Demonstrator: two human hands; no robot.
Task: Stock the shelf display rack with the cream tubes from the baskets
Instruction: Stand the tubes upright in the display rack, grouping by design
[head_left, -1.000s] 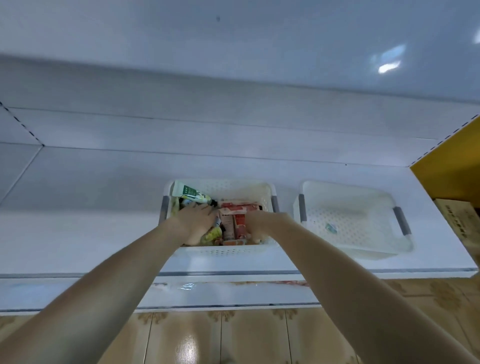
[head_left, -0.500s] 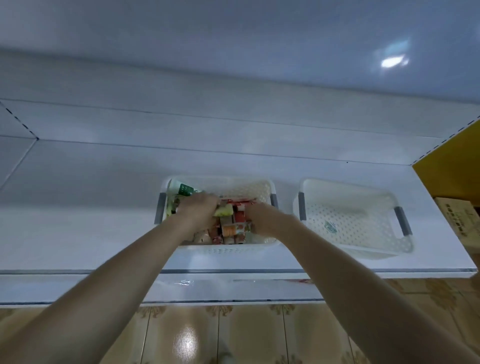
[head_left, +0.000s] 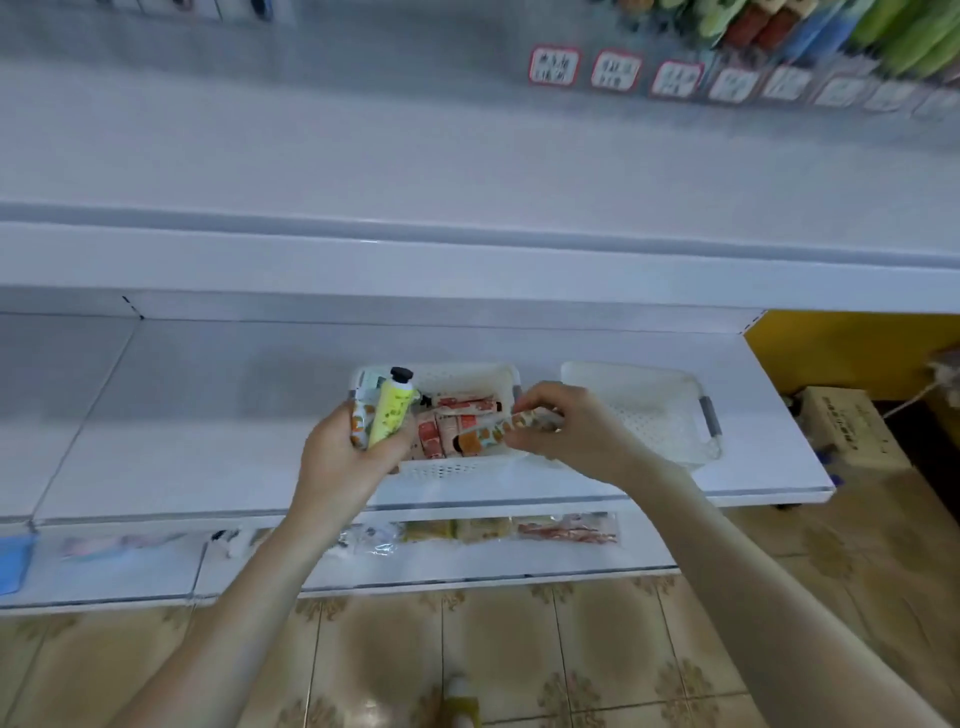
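Note:
A white basket (head_left: 457, 467) on the low white shelf (head_left: 197, 415) holds several cream tubes (head_left: 447, 434), mostly red and orange. My left hand (head_left: 337, 462) grips a yellow-green tube with a black cap (head_left: 390, 413) together with an orange-patterned tube (head_left: 358, 423), just above the basket's left end. At the basket's right end my right hand (head_left: 571, 434) pinches an orange-patterned tube (head_left: 485, 435) that lies almost level over the basket. A second white basket (head_left: 649, 410) stands to the right and looks nearly empty.
An upper white shelf edge (head_left: 467, 260) overhangs the baskets. Price tags (head_left: 613, 70) and stocked goods (head_left: 831, 26) sit at the top right. Packets lie on the lowest shelf (head_left: 519, 532). A cardboard box (head_left: 847, 423) stands right, on the tiled floor (head_left: 519, 649).
Both hands have come up out of the basket holding tubes. The view has tilted up, so the upper shelf and price tags now show.

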